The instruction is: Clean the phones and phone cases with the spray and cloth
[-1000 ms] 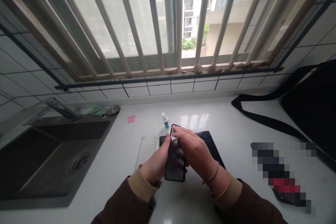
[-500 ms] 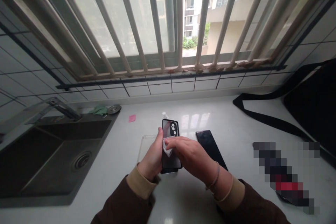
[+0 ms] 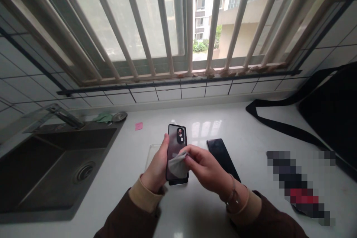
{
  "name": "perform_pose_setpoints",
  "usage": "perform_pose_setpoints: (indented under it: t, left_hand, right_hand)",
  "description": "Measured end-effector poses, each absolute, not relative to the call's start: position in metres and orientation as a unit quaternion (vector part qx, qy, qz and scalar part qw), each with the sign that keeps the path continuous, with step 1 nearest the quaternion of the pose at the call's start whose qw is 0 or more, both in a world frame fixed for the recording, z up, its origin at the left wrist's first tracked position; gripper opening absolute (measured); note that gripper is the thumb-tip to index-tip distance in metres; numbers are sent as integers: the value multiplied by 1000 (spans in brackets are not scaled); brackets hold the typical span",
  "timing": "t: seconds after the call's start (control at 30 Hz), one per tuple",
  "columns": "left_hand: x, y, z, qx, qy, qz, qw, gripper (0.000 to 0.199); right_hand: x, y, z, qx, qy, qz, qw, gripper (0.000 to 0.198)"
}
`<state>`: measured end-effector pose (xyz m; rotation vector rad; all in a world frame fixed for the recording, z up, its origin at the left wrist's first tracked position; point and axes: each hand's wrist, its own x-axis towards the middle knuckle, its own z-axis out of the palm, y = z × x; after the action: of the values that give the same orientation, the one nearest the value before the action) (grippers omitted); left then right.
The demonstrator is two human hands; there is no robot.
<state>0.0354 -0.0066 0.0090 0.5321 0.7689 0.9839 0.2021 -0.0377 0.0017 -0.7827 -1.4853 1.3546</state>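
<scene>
My left hand (image 3: 156, 165) grips a phone case (image 3: 173, 139) by its left edge, thumb along the side. The case is dark-framed and see-through, with camera cutouts at the top right. Pinched in my right hand (image 3: 205, 165) is a pale grey cloth (image 3: 178, 165), which hangs over the lower part of the case. A dark object with a shiny edge (image 3: 178, 182) shows just below the case; most of it is hidden. Right of my hands lies a black phone (image 3: 224, 159) on the counter. Partly behind my left hand is a clear case (image 3: 151, 152).
A sink (image 3: 64, 163) with a faucet (image 3: 67, 117) is on the left. A green cloth (image 3: 103, 118) and a metal strainer (image 3: 119, 116) sit at its back edge. A pink note (image 3: 138, 126) lies on the counter (image 3: 195, 212). A black bag (image 3: 331, 108) with a strap and a blurred-out object (image 3: 299, 186) are at right.
My right hand has drawn back from lying flat across the case to pinching the cloth, which now hangs more spread out. More of the case shows, and it sits slightly further left.
</scene>
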Motion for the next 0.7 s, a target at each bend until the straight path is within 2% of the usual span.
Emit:
perform_pose_setpoints:
  t: [0.07,0.13,0.27,0.4,0.5,0.6,0.7]
  left_hand:
    - [36,-7,11,238,355,459,779,55]
    - [36,-8,13,241,368,442,782,58]
    - [34,-11,19,263,373,402,794,64]
    - [36,-15,20,295,362,380,798,62]
    - [38,-18,16,309,365,340,810,65]
    - [39,-20,8,310,386,305,814,72]
    - [40,-17,3,282,406,339,800,63]
  right_hand:
    - [202,-31,0,-328,-475,644,501,31]
    - [204,-23,-2,-341,-367,687,526,36]
    - [211,-9,-7,-372,-300,658,583,37]
    - [218,-9,-10,-454,-375,507,629,36]
    - [221,-15,-9,-529,-537,311,578,32]
    - [217,-20,-10,-471,-687,176,525,34]
    - [211,-21,-14,-380,-779,133,482,44]
